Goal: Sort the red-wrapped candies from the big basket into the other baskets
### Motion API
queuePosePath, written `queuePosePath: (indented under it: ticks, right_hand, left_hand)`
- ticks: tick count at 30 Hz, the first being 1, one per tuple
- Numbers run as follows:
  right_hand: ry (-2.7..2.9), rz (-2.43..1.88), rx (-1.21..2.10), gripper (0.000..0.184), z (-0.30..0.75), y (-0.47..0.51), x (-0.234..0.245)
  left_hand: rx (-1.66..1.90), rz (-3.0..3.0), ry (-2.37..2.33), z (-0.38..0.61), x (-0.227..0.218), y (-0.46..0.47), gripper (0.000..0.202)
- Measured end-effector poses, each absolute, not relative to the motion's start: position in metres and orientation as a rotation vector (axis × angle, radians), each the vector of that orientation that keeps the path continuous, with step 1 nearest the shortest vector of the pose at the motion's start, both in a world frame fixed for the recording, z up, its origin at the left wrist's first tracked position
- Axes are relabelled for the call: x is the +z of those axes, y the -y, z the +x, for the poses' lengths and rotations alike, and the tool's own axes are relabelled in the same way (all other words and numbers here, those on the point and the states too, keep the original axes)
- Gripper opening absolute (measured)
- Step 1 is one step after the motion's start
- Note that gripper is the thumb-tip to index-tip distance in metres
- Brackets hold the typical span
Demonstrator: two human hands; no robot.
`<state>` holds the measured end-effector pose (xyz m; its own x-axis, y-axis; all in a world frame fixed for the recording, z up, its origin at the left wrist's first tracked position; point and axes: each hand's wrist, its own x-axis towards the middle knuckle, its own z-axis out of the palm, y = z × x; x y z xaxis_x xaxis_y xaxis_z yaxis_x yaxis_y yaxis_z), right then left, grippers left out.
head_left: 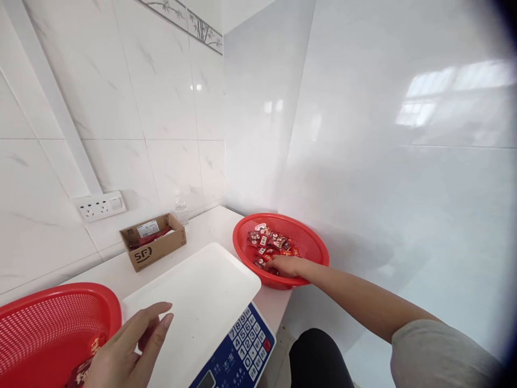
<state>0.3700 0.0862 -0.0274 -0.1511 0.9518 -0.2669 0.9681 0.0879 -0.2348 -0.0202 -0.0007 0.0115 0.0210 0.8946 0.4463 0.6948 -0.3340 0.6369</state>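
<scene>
My left hand (131, 342) hovers over the near left part of the white weighing scale (202, 285), its thumb and index finger apart with nothing between them. At the far right, my right hand (283, 264) reaches down into a red plastic basket (311, 245). Its fingertips touch small red wrapped packets (272, 242) heaped there. Those fingertips are partly hidden, so whether they grip a packet is unclear. Under my left wrist, a second red basket (52, 302) holds a few similar packets (83, 369), partly covered by the hand.
Behind the scale, an open cardboard box (159, 250) contains red items. A clear plastic container (181, 210) stands by the tiled wall, right of a socket panel (100, 206). The scale's blue keypad (246, 345) faces me. The white table (218, 221) meets the walls at the corner.
</scene>
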Motion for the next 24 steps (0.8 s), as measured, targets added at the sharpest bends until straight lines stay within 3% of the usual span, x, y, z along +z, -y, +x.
queuePosePath:
  ticks: [8,14,18,22,24]
  right_hand:
    - [-2.453,2.192,-0.580,0.015,0.377,-0.099,-0.004]
    - [-2.724,2.446,-0.677,0.026,0.348,-0.097,0.034]
    - [-2.886,2.271,-1.063,0.027,0.294,-0.088,0.042]
    - [-2.725,1.883,-2.010,0.032,0.236,-0.078,0.026]
    - [-2.646,1.763,-2.195,0.034,0.215,-0.076,0.014]
  left_hand:
    - [1.116,2.117,-1.618,-0.027,0.008,-0.008,0.039]
    - [1.068,2.175,-1.566,-0.023,0.013,-0.007,0.037]
    - [0.982,2.238,-1.564,-0.016,0.017,-0.003,0.034]
    - [0.830,2.272,-1.557,-0.012,0.017,-0.001,0.031]
    - [0.780,2.269,-1.534,-0.012,0.017,0.000,0.031]
